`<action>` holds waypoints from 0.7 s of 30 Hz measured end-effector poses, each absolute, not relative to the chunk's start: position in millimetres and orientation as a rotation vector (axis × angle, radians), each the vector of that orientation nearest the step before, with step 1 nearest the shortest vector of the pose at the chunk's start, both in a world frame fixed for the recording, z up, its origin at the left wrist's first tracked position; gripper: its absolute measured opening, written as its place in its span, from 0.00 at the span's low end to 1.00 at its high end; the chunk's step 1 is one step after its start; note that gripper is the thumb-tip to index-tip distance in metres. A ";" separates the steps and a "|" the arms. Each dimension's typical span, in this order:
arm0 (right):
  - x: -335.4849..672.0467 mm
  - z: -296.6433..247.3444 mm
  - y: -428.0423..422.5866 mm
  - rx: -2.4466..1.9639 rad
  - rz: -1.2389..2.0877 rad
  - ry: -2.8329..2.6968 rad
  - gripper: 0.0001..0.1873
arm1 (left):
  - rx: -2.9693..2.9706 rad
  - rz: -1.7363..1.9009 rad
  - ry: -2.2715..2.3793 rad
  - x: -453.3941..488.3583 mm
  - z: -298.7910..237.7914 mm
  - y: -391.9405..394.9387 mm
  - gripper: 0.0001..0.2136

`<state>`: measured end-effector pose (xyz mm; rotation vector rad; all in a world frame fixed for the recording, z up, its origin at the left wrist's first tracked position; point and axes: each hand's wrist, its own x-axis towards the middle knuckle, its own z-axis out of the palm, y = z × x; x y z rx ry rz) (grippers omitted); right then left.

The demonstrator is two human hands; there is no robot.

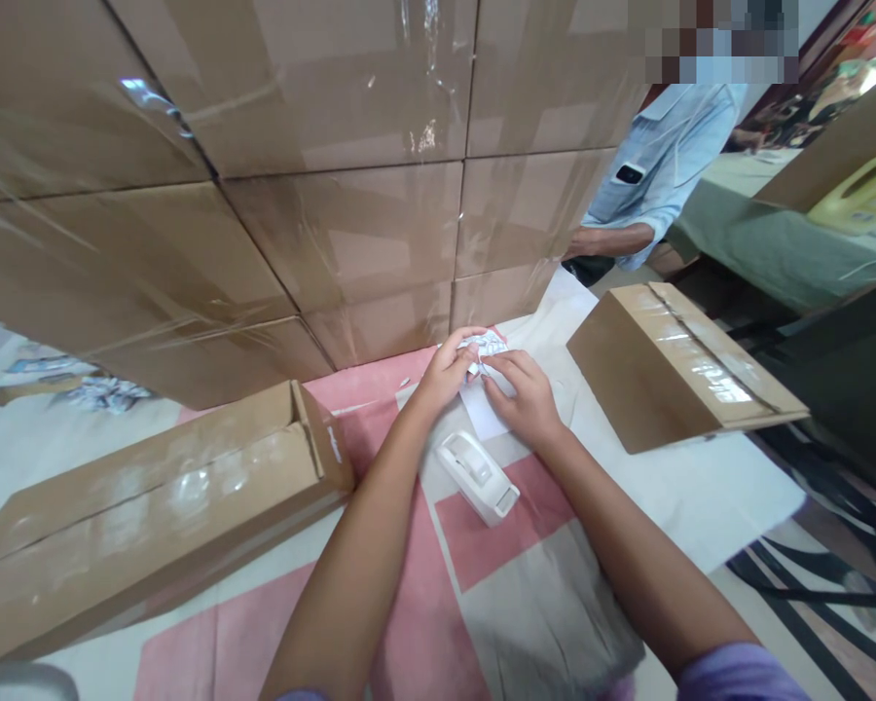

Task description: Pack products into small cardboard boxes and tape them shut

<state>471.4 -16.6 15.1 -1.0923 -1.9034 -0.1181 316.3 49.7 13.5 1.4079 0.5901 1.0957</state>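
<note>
Holding sm. white pc. (474,369) w/ both hands (447,372) (524,397).

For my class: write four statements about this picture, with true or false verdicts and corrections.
1. A white tape dispenser rests on the pink-patterned cloth. True.
2. The left hand grips the tape dispenser. False: it is beside the right hand, at some small patterned material beyond the dispenser.
3. Taped cardboard boxes are stacked beyond the hands. True.
4. The yellow jug is on the pink-patterned cloth. False: it is on the green-covered table at right.
</note>
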 end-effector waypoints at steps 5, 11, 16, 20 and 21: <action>473.0 15.4 -17.0 -1.084 -0.205 -1.805 0.08 | 1.425 1.113 0.680 315.2 8.4 51.0 0.21; 472.6 15.8 -17.4 -1.162 -0.046 -1.619 0.08 | 1.444 1.286 0.816 311.0 3.1 54.9 0.18; 469.7 13.2 -17.2 -1.205 0.020 -1.568 0.08 | 1.898 1.201 0.850 306.0 11.3 49.9 0.10; 467.7 15.3 -20.2 -1.227 0.140 -1.546 0.06 | 2.094 1.162 0.876 304.3 16.7 46.4 0.11; 467.8 17.1 -20.8 -1.246 0.200 -1.507 0.06 | 2.125 1.157 0.885 303.9 17.0 46.8 0.11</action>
